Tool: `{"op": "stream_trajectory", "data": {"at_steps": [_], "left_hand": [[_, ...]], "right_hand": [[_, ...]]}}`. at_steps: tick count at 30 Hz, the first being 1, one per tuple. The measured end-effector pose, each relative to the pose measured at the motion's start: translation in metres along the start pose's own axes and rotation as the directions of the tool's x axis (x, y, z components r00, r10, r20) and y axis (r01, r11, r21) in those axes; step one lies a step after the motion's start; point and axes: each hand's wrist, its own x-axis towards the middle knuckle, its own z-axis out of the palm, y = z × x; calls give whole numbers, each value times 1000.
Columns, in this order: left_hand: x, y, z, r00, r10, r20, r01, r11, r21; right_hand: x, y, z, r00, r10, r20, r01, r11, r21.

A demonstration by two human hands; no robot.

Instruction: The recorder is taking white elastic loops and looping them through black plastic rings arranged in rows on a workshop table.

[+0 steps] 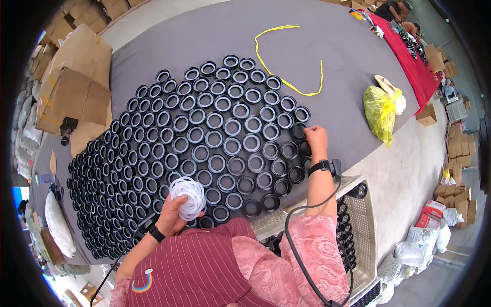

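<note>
Many black rings (232,127) lie in rows over the grey-covered table, a number of them with a paler grey inner band. In my left hand (173,217) is a loose stack of translucent white rings (188,198), held above the near rows with the fingers wrapped round it. My right hand (316,139) reaches to the right edge of the rows. Its fingers are closed together at the rim of a black ring (299,131); whatever is between the fingertips is hidden. Some rings by my right forearm, such as one black ring (296,174), look dark all through.
A beige plastic crate (367,240) with more black rings stands close by my right arm. Farther off lie a yellow strap (260,57) and a tied yellow bag (377,110). Cardboard boxes (76,87) stand at the left. Cables run along both arms. Other people work at the far right.
</note>
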Motion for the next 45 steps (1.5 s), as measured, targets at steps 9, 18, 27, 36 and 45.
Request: {"op": "stream_trajectory", "data": {"at_steps": [9,18,27,36,45], "left_hand": [[1,1,2,1000,17,6,-17,1000,3],[0,2,4,1000,21,22,-21,1000,-10],[-6,4,6,996,40,78,-43,998,44],[0,-2,10,987,3,162,-5,1000,12],[-9,-3,5,984,42,171,-44,999,12]], "right_hand": [[12,17,-13,967,-227,-120,255,898,358],[-24,7,4,746,-665,-25,653,739,-164],[-55,-14,12,790,-605,-100,597,796,-102],[-257,-124,8,554,-730,400,277,615,739],[-297,-131,20,515,-857,12,705,431,563]]}}
